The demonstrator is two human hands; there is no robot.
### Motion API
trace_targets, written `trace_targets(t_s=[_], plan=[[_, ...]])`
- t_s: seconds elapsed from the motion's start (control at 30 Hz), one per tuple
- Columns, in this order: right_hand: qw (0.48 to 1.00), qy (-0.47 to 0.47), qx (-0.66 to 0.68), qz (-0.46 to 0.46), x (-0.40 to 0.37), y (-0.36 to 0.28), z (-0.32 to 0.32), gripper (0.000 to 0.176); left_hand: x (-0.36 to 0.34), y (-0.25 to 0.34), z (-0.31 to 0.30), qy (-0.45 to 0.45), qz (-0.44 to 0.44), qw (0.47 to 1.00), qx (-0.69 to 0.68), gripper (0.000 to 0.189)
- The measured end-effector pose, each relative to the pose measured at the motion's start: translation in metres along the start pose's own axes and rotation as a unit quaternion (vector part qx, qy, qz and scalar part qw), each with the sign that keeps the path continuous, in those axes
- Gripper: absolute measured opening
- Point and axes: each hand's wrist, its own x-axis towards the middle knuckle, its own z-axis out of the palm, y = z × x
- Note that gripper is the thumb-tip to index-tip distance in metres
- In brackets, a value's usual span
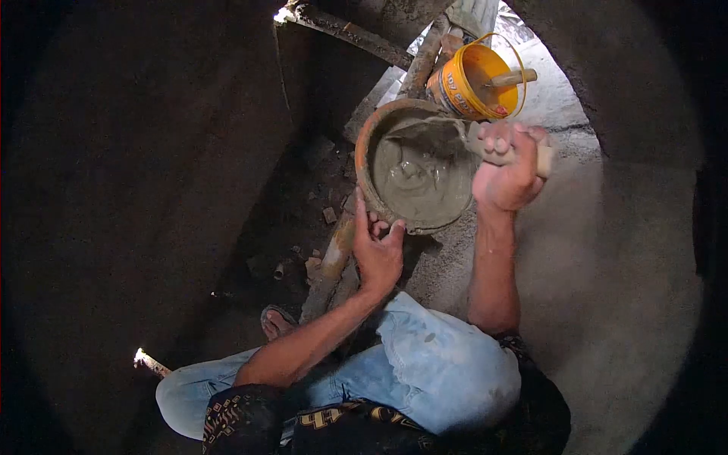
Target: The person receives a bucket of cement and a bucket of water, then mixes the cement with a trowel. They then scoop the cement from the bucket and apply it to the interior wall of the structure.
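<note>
A round bowl (365, 155) with an orange-brown rim holds wet grey mortar (428, 182). Its lower left rim is gripped by my left hand (378, 254), thumb and fingers on the edge. My right hand (509, 168) is closed around the handle of a trowel (418, 130), to the right of the bowl. The trowel's blade, coated with mortar, reaches over the upper part of the bowl, and part of the handle is hidden by my fingers.
Beyond the bowl, a yellow bucket (456, 85) with a raised wire handle holds a wooden-handled tool (512, 77). A pole (337, 250) runs beneath the bowl, with rubble beside it. Dark walls stand left and right. My bent knees are below the bowl.
</note>
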Motion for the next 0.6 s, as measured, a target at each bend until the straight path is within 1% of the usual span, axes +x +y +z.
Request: trace_targets(t_s=[0.07, 0.13, 0.2, 0.23, 0.27, 0.3, 0.33, 0.4, 0.47, 0.5, 0.53, 0.6], plan=[[0.997, -0.046, -0.028, -0.05, 0.003, 0.025, 0.0, 0.01, 0.001, -0.004, 0.0, -0.005, -0.002, 1.0, -0.003, 0.085], [0.998, -0.033, -0.039, -0.039, 0.005, 0.043, -0.001, 0.009, 0.002, -0.004, 0.0, -0.012, -0.009, 1.0, -0.003, 0.085], [0.998, -0.051, -0.023, 0.034, 0.008, 0.051, 0.001, 0.009, 0.004, -0.001, -0.003, -0.028, 0.004, 0.999, 0.025, 0.085], [0.992, -0.115, -0.051, 0.018, 0.01, 0.052, 0.003, 0.012, 0.005, 0.001, -0.006, -0.028, 0.001, 0.999, 0.025, 0.085], [0.992, -0.116, -0.053, 0.019, 0.012, 0.056, 0.003, 0.012, 0.006, 0.003, -0.009, -0.051, -0.024, 0.998, 0.025, 0.085], [0.984, -0.155, -0.031, 0.077, 0.016, 0.061, 0.004, 0.014, 0.009, 0.004, -0.011, -0.072, -0.049, 0.996, 0.024, 0.084], [0.972, -0.194, -0.008, 0.136, 0.02, 0.066, 0.006, 0.016, 0.012, 0.003, -0.01, -0.071, -0.05, 0.996, 0.023, 0.084], [0.968, -0.2, 0.0, 0.155, 0.026, 0.071, 0.008, 0.018, 0.014, -0.004, -0.01, -0.066, 0.026, 0.997, 0.01, 0.086], [0.929, -0.304, -0.058, 0.205, 0.035, 0.073, 0.0, 0.015, 0.024, -0.008, -0.014, -0.079, 0.04, 0.996, 0.007, 0.087], [0.919, -0.334, -0.063, 0.201, 0.037, 0.076, 0.002, 0.016, 0.033, -0.007, -0.017, -0.087, 0.054, 0.995, 0.0, 0.088], [0.918, -0.337, -0.065, 0.2, 0.037, 0.076, 0.003, 0.016, 0.043, -0.007, -0.02, -0.085, 0.055, 0.995, -0.003, 0.088], [0.891, -0.36, -0.145, 0.237, 0.026, 0.07, 0.011, 0.017, 0.057, 0.003, -0.03, -0.145, 0.066, 0.987, 0.026, 0.089]])
